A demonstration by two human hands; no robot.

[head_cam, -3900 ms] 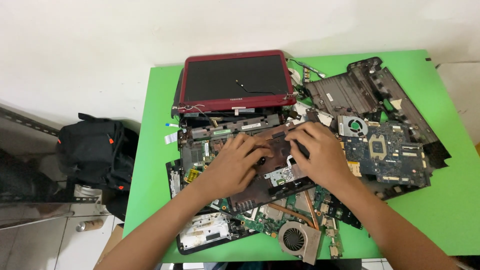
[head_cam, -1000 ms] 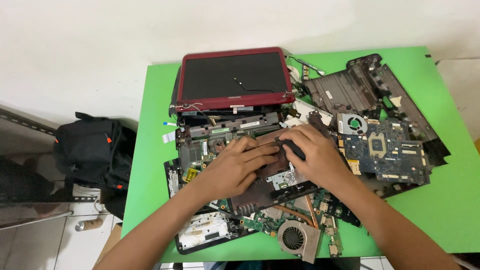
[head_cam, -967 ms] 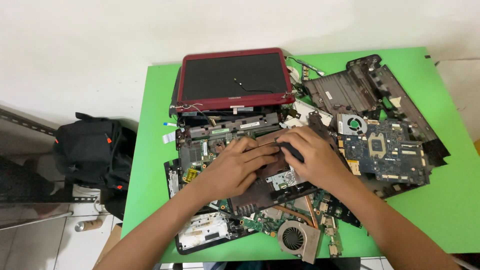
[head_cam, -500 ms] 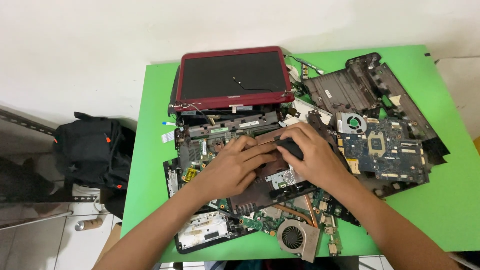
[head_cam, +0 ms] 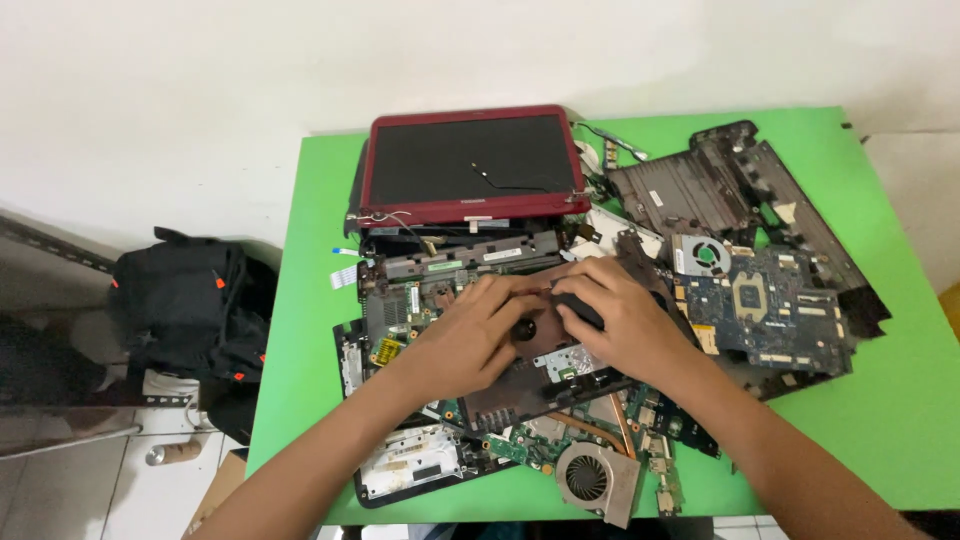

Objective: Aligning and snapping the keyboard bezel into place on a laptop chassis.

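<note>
Both hands press a dark panel [head_cam: 545, 365] at the table's [head_cam: 900, 440] middle: left hand [head_cam: 478, 330] flat, fingers spread; right hand [head_cam: 620, 318] curled over its upper right edge, nearer

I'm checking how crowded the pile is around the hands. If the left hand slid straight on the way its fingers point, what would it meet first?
The left hand points up and to the right, so it would probably meet the right hand first, since their fingertips nearly touch over the dark brown panel. Depth is hard to judge.
</note>
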